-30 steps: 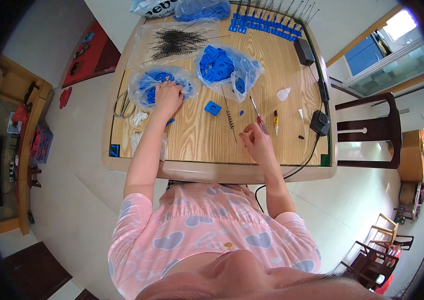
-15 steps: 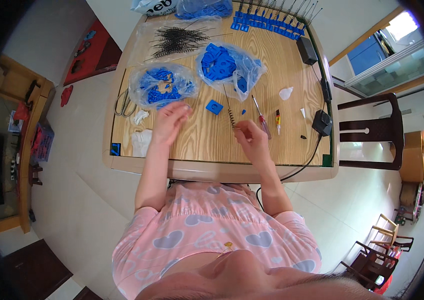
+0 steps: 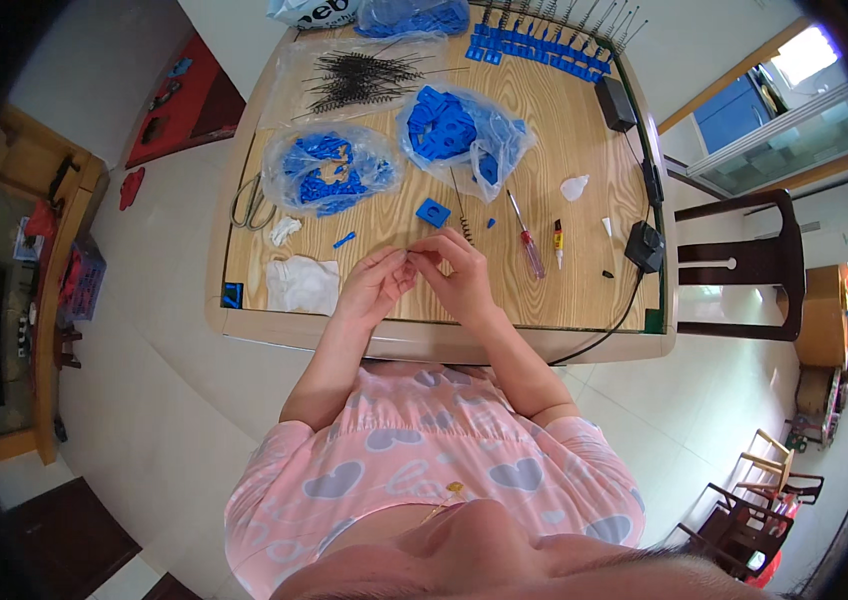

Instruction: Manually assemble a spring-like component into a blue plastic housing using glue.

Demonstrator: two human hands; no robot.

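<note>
My left hand (image 3: 374,284) and my right hand (image 3: 456,276) meet over the near part of the table, fingertips pinched together. What they pinch, if anything, is too small to make out. Just beyond my right hand is a thin black rod with a coiled spring (image 3: 464,222); its near end reaches the fingers. A square blue plastic piece (image 3: 432,212) with a round recess lies a little farther off. Left of it is a small blue strip (image 3: 344,240), and a tiny blue bit (image 3: 491,223) sits right of the spring.
Bags of blue parts (image 3: 444,125) (image 3: 329,170) and a heap of spring rods (image 3: 359,82) lie farther back. Scissors (image 3: 252,203) and a white cloth (image 3: 304,284) are left; a screwdriver (image 3: 530,250), glue tube (image 3: 559,245) and black adapter (image 3: 645,246) right. Assembled pieces (image 3: 539,52) line the far edge.
My left hand has moved right and nearer, away from the bag of small blue parts. My right hand has shifted left off the spring's near end, and the fingertips of both now meet.
</note>
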